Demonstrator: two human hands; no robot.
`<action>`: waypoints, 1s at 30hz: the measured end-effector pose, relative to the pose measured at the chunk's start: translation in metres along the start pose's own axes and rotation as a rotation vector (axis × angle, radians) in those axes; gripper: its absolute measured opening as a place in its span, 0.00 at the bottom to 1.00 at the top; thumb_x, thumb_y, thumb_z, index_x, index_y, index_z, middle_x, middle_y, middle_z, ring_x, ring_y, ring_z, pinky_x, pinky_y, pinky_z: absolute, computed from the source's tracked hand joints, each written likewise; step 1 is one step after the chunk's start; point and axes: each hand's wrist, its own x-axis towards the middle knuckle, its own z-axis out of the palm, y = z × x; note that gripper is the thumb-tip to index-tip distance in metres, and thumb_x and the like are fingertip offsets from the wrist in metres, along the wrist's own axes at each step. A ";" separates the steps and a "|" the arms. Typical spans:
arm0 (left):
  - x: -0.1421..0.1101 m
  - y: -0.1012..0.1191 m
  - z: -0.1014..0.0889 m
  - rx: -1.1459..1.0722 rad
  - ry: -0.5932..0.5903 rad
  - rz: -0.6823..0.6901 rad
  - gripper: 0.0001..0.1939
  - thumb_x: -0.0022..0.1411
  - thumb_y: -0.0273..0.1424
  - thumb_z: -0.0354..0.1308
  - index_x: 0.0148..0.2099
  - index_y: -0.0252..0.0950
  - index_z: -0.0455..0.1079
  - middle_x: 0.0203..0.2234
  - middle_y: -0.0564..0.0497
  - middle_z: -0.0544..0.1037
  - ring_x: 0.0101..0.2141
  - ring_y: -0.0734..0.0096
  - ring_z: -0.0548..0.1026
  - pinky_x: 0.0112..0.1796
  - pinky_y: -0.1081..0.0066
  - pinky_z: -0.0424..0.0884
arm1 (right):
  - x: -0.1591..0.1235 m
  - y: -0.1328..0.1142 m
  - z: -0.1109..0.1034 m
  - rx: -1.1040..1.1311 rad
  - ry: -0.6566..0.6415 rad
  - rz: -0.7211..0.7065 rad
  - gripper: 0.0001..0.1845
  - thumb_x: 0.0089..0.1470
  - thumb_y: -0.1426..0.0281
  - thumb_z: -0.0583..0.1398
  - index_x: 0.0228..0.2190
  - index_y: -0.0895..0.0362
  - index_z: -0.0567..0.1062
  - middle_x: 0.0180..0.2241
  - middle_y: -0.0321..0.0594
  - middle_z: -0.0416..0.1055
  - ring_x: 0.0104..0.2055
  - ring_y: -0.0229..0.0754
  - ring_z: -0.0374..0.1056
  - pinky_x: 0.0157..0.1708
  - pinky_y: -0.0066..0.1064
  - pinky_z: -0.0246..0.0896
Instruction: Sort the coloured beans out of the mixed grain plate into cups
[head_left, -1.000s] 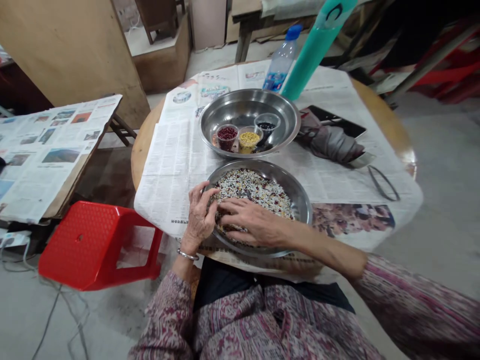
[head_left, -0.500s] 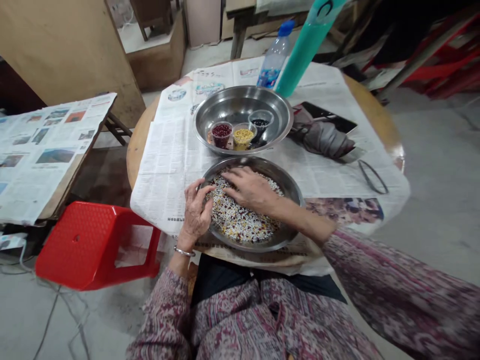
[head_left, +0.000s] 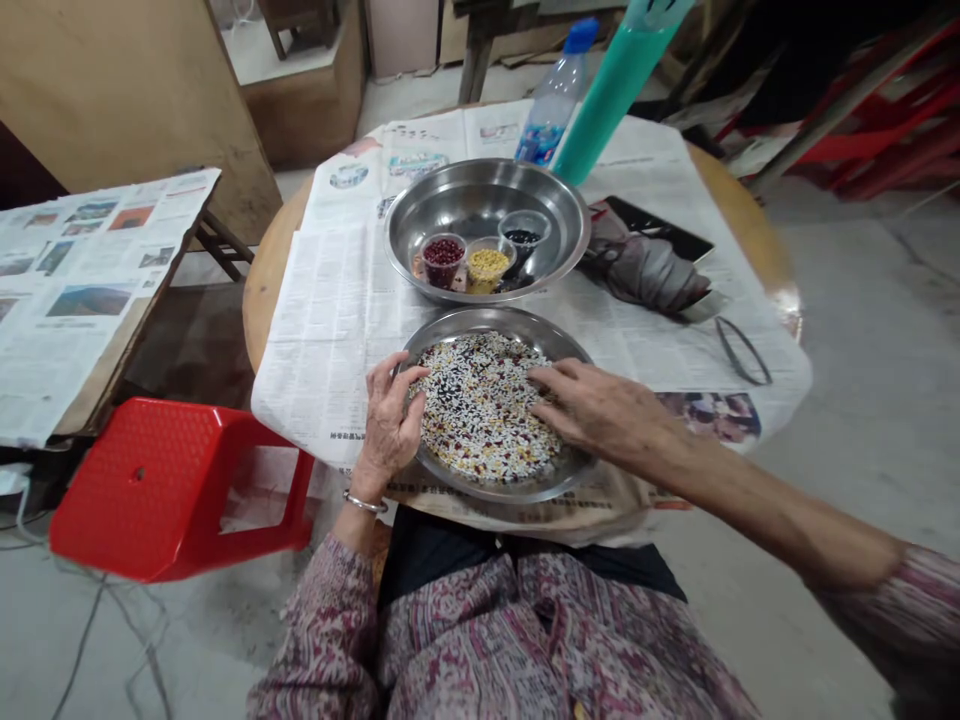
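Note:
Close in front of me is a shallow steel basin (head_left: 480, 494) holding a spread of mixed grains (head_left: 487, 420), white with yellow, dark red and black ones among them. At its left rim my left hand (head_left: 390, 420) grips the edge, fingers bent over it. My right hand (head_left: 592, 408) is at the right side of the grains, fingers apart and fingertips touching them. Behind stands a larger steel basin (head_left: 570, 230). In it are a clear cup of red beans (head_left: 443, 262), one of yellow beans (head_left: 489, 268) and one of black beans (head_left: 524, 240).
Newspaper (head_left: 315, 350) covers the round table (head_left: 262, 300). A water bottle (head_left: 555, 100), a tall green bottle (head_left: 615, 95) and a folded grey umbrella (head_left: 649, 272) lie or stand beyond the basins. To the left are a red stool (head_left: 150, 480) and a newspaper-covered bench (head_left: 90, 290).
My right hand has moved from the upper middle of the grains to the right side of the basin, uncovering a dark patch of grains. My left hand stays at the rim.

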 end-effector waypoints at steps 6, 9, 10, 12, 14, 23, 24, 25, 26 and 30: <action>0.000 0.002 -0.002 0.010 0.005 -0.019 0.13 0.70 0.26 0.52 0.55 0.42 0.70 0.60 0.45 0.67 0.61 0.58 0.65 0.63 0.53 0.62 | 0.043 -0.038 0.019 0.224 0.007 -0.032 0.16 0.59 0.74 0.55 0.47 0.56 0.76 0.43 0.48 0.75 0.45 0.49 0.73 0.47 0.42 0.68; 0.000 0.004 -0.002 0.009 0.001 -0.032 0.13 0.70 0.26 0.52 0.55 0.42 0.70 0.59 0.45 0.68 0.61 0.59 0.65 0.64 0.53 0.62 | 0.044 -0.059 0.013 0.380 -0.034 -0.141 0.15 0.59 0.76 0.55 0.43 0.56 0.78 0.40 0.45 0.77 0.42 0.45 0.73 0.46 0.38 0.67; 0.000 0.004 -0.003 0.005 0.000 -0.033 0.13 0.70 0.26 0.52 0.54 0.42 0.70 0.59 0.45 0.67 0.61 0.59 0.65 0.64 0.53 0.62 | 0.040 -0.064 0.009 0.409 -0.064 -0.178 0.14 0.60 0.76 0.55 0.43 0.56 0.78 0.39 0.44 0.77 0.40 0.44 0.72 0.44 0.37 0.67; 0.000 0.004 -0.002 -0.003 -0.001 -0.030 0.13 0.70 0.25 0.52 0.54 0.42 0.69 0.60 0.45 0.67 0.61 0.59 0.64 0.64 0.53 0.61 | 0.028 -0.071 0.004 0.433 -0.146 -0.252 0.14 0.59 0.77 0.55 0.42 0.55 0.78 0.38 0.42 0.77 0.38 0.41 0.72 0.40 0.33 0.66; 0.001 0.003 -0.002 -0.006 -0.001 -0.019 0.14 0.70 0.25 0.52 0.54 0.41 0.69 0.60 0.45 0.67 0.62 0.59 0.64 0.64 0.53 0.61 | 0.019 -0.073 0.005 0.445 -0.239 -0.320 0.13 0.59 0.78 0.56 0.40 0.54 0.79 0.37 0.41 0.77 0.37 0.40 0.72 0.39 0.32 0.65; 0.000 0.002 0.000 0.000 -0.005 -0.014 0.13 0.71 0.26 0.52 0.55 0.43 0.69 0.60 0.45 0.67 0.62 0.59 0.64 0.64 0.52 0.62 | 0.065 -0.037 0.022 0.215 0.054 -0.010 0.18 0.63 0.71 0.53 0.46 0.55 0.81 0.45 0.48 0.79 0.47 0.51 0.73 0.49 0.46 0.68; 0.000 0.002 0.000 0.005 -0.008 -0.013 0.13 0.71 0.26 0.51 0.55 0.43 0.69 0.60 0.45 0.67 0.62 0.59 0.64 0.64 0.52 0.62 | 0.071 -0.033 0.022 0.177 0.095 0.028 0.18 0.63 0.70 0.53 0.47 0.55 0.81 0.47 0.49 0.78 0.49 0.54 0.71 0.50 0.48 0.68; 0.000 0.002 0.000 0.009 -0.009 -0.011 0.13 0.71 0.26 0.51 0.55 0.44 0.68 0.60 0.46 0.67 0.62 0.59 0.64 0.64 0.52 0.62 | 0.076 -0.031 0.022 0.140 0.128 0.053 0.18 0.64 0.68 0.53 0.48 0.55 0.80 0.48 0.51 0.78 0.51 0.56 0.70 0.51 0.51 0.68; 0.000 0.001 0.000 0.010 -0.008 -0.009 0.14 0.72 0.26 0.51 0.55 0.44 0.68 0.60 0.46 0.67 0.62 0.59 0.64 0.64 0.52 0.62 | 0.080 -0.031 0.024 0.107 0.151 0.065 0.20 0.65 0.65 0.53 0.51 0.55 0.79 0.50 0.52 0.77 0.53 0.59 0.68 0.51 0.54 0.67; 0.000 0.001 0.000 -0.015 0.003 -0.010 0.14 0.72 0.27 0.51 0.57 0.43 0.67 0.60 0.45 0.67 0.62 0.59 0.64 0.65 0.52 0.62 | 0.082 -0.050 0.035 0.079 0.119 -0.076 0.26 0.67 0.58 0.53 0.59 0.58 0.71 0.60 0.56 0.68 0.61 0.62 0.62 0.57 0.59 0.62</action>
